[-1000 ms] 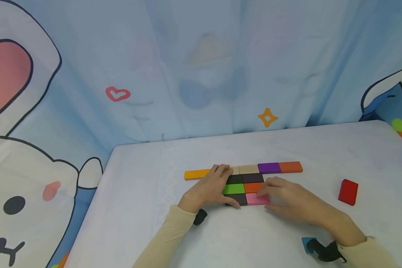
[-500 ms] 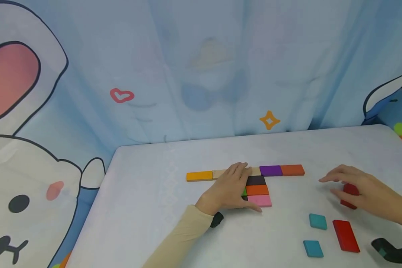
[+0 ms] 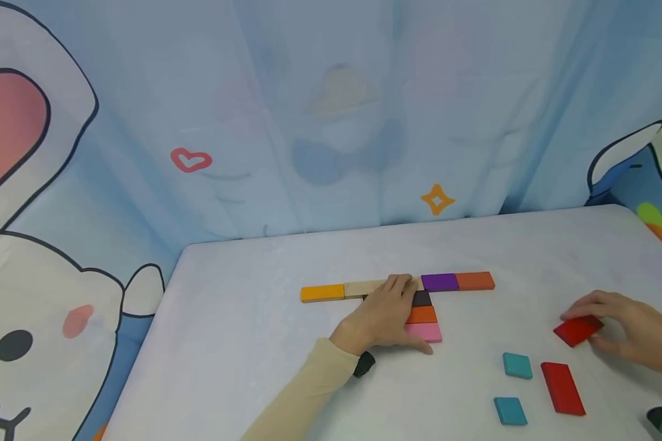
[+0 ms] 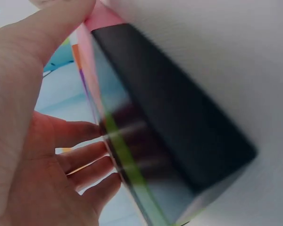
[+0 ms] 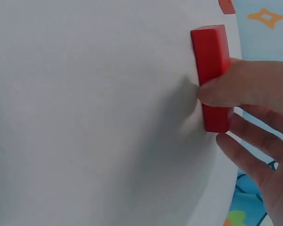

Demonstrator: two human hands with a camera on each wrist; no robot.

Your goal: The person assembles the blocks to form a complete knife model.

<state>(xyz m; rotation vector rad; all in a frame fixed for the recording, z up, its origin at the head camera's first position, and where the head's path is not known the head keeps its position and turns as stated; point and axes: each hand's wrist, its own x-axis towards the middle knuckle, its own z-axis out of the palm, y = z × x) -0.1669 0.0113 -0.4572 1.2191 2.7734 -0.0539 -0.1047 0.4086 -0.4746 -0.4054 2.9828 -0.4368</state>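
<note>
At the right of the head view, my right hand [image 3: 634, 327] pinches a red rectangular block [image 3: 578, 331] between thumb and fingers. The right wrist view shows the thumb on one face of that block and fingertips behind it. My left hand [image 3: 383, 315] lies over a group of flat coloured blocks, its fingers extended and covering part of them. Past its edge show a dark block [image 3: 422, 298], an orange block [image 3: 422, 315] and a pink block [image 3: 426, 332]. In the left wrist view, the fingertips touch the blocks beyond a black block [image 4: 179, 108].
Behind the group runs a row with yellow [image 3: 322, 293], beige [image 3: 362, 288], purple [image 3: 440, 282] and orange-red [image 3: 475, 281] blocks. Two teal square blocks [image 3: 517, 365] and another red block [image 3: 564, 389] lie at front right on the white table [image 3: 243, 343]. A printed curtain hangs behind.
My right hand has left the pink block, moved right and taken hold of the red block, which is now turned. My left hand has shifted a little right over the group.
</note>
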